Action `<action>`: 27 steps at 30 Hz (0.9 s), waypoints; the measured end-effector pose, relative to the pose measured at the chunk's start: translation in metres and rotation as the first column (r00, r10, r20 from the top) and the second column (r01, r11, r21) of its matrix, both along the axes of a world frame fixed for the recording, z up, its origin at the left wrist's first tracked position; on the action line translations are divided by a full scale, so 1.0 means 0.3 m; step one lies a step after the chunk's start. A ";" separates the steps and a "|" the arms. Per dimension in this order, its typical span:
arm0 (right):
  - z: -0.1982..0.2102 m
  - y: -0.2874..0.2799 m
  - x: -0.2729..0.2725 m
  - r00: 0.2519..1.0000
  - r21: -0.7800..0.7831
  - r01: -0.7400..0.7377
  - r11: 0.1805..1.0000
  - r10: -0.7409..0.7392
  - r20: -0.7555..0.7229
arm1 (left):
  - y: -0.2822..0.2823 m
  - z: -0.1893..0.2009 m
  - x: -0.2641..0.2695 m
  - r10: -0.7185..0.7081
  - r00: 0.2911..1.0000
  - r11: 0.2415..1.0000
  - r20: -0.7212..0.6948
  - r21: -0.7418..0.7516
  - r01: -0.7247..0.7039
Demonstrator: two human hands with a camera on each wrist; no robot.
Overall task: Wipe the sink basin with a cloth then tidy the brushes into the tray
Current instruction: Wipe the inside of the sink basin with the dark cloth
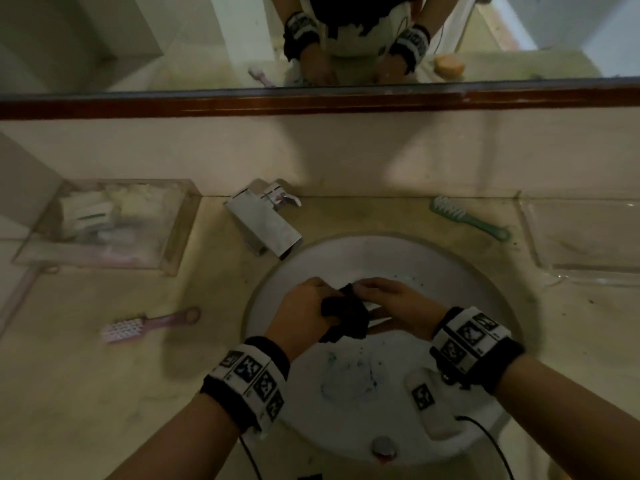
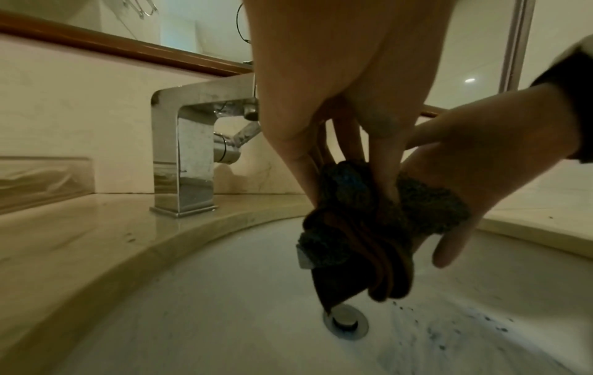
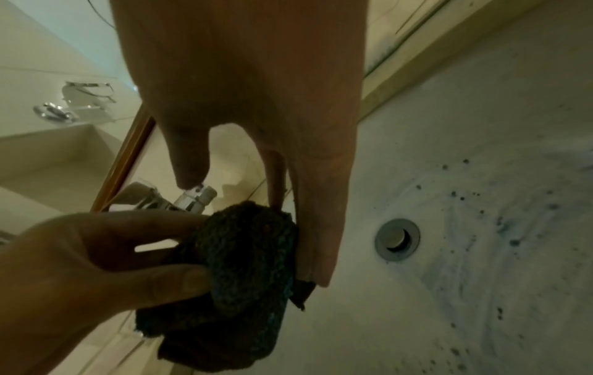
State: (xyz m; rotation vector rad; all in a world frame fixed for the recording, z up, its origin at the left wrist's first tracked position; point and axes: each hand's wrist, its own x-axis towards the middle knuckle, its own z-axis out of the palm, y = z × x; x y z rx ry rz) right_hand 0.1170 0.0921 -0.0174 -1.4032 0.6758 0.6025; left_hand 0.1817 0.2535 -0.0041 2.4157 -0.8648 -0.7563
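Observation:
Over the white sink basin (image 1: 450, 271) both hands meet on a dark bunched cloth (image 1: 346, 318). My left hand (image 1: 311, 306) grips it, thumb and fingers pinching the folds (image 2: 353, 223). My right hand (image 1: 377, 296) lies against the cloth's other side with straight fingers (image 3: 320, 228), its thumb off the cloth. The cloth hangs just above the drain (image 2: 346, 322). Blue smears and dark specks (image 3: 500, 223) mark the basin. A pink brush (image 1: 138, 327) lies on the counter to the left, a green brush (image 1: 464, 216) at the back right. A clear tray (image 1: 585, 271) sits at the far right.
A chrome faucet (image 1: 266, 220) stands at the basin's back left rim. At the back left sits a clear box (image 1: 173, 233) holding toiletries. A mirror with a brown frame edge (image 1: 311, 102) runs along the wall. Cables trail from both wristbands near the front edge.

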 end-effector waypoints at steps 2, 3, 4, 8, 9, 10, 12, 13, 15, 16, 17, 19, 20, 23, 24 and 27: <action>-0.021 0.031 0.019 1.000 0.016 -0.009 1.000 0.009 -0.026 | 0.025 -0.007 -0.014 0.021 1.000 0.999 0.016 -0.028 -0.020; -0.027 0.045 0.027 1.000 0.020 -0.002 1.000 0.003 -0.028 | 0.038 -0.009 -0.018 0.030 0.999 0.999 0.020 -0.040 -0.030; -0.034 0.056 0.034 1.000 0.024 0.009 1.000 -0.008 -0.027 | 0.051 -0.012 -0.021 0.029 0.999 0.999 0.023 -0.041 -0.028; -0.070 0.094 0.055 0.999 -0.037 -0.044 0.998 0.043 -0.015 | 0.111 -0.042 -0.014 -0.123 0.992 0.992 0.023 0.030 0.122; -0.078 0.103 0.058 0.996 -0.057 -0.086 0.995 0.085 -0.020 | 0.129 -0.051 -0.006 -0.168 0.986 0.984 0.014 0.059 0.166; -0.090 0.112 0.058 0.990 -0.080 -0.138 0.987 0.137 -0.023 | 0.148 -0.058 0.006 -0.198 0.980 0.977 0.011 0.085 0.197; -0.122 0.131 0.057 0.965 -0.113 -0.261 0.959 0.259 -0.027 | 0.191 -0.069 0.048 -0.222 0.974 0.965 0.038 0.154 0.214; -0.139 0.146 0.051 0.946 -0.115 -0.325 0.939 0.323 -0.037 | 0.216 -0.078 0.075 -0.234 0.970 0.955 0.063 0.203 0.217; -0.180 0.185 0.037 0.884 -0.085 -0.467 0.880 0.463 -0.059 | 0.265 -0.095 0.133 -0.278 0.953 0.919 0.120 0.322 0.227; -0.198 0.211 0.029 0.842 -0.068 -0.539 0.839 0.536 -0.062 | 0.286 -0.103 0.157 -0.304 0.943 0.890 0.131 0.391 0.233; -0.215 0.235 0.021 0.797 -0.066 -0.604 0.794 0.601 -0.059 | 0.307 -0.112 0.178 -0.324 0.937 0.859 0.132 0.456 0.233; -0.250 0.269 0.006 0.720 -0.157 -0.689 0.708 0.693 -0.034 | 0.342 -0.120 0.208 -0.316 0.940 0.820 0.125 0.535 0.205; -0.263 0.277 0.000 0.689 -0.225 -0.711 0.667 0.724 -0.032 | 0.359 -0.122 0.217 -0.291 0.950 0.816 0.118 0.548 0.182; -0.299 0.292 -0.022 0.646 -0.341 -0.730 0.592 0.761 -0.063 | 0.387 -0.134 0.243 -0.208 0.976 0.845 0.060 0.514 0.149; -0.308 0.300 -0.029 0.641 -0.364 -0.729 0.580 0.765 -0.064 | 0.387 -0.135 0.254 -0.190 0.981 0.853 0.033 0.501 0.148; -0.331 0.320 -0.049 0.643 -0.385 -0.719 0.579 0.764 -0.051 | 0.371 -0.127 0.292 -0.209 0.978 0.821 -0.022 0.539 0.188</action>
